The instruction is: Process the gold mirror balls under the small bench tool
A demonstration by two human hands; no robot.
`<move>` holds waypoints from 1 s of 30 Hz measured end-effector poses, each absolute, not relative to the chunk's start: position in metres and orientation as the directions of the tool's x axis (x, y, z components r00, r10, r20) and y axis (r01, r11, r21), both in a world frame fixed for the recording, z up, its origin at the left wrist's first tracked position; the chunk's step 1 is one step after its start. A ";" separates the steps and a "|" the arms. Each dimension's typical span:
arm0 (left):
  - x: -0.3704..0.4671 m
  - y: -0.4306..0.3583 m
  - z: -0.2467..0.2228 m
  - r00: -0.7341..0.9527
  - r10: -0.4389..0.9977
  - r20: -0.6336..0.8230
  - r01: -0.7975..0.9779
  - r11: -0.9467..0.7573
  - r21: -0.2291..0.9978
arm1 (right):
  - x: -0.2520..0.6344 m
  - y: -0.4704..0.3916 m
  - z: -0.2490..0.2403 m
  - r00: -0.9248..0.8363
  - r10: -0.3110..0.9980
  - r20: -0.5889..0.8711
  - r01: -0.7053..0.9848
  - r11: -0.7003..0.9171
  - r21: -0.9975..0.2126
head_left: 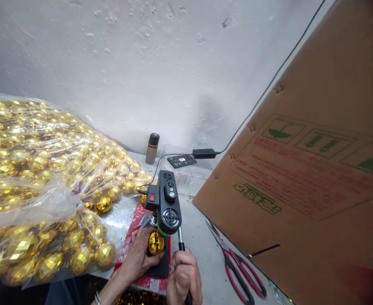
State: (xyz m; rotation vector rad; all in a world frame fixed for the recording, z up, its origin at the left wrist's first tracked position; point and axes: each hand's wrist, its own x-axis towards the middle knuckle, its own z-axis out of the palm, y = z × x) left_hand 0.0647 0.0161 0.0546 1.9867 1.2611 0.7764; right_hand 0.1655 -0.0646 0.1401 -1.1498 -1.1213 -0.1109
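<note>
"One faceted gold ball [156,243] is at the black lever machine [170,199], right?"

"Yes, just below the front of its head, above the dark baseplate [159,270]. Whether it touches the plate, I can't tell. The left hand [138,253] grips it from the machine's left, thumb in front and fingers behind."

"And the right hand [185,276]?"

"Wrapped round the black grip of the lever [180,237], at the machine's right front."

"How far along does the work look?"

"Mid-piece, I'd judge: one ball in place and the lever in hand. Many more gold balls fill the clear plastic bag [54,195] left of the machine, and gold glitter shows in the dark below its base. Which are finished and which are left, nothing here tells."

"Any room to move?"

"Not much on the machine's left, where the bag bulges close. The counter's [202,254] front edge runs just before its base. On its right a bare strip lies between the lever and the red-handled scissors [242,271], with the cardboard box [301,237] leaning in beyond."

"And behind it?"

"A black-capped cylinder [152,149] and a power adapter [204,153] by the wall, its cord looping towards the machine's left side."
</note>
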 end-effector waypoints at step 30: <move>0.021 -0.018 0.030 0.504 0.810 0.298 0.596 -0.577 0.558 | 0.165 -0.048 0.229 0.549 0.391 0.738 0.525 0.526 -0.669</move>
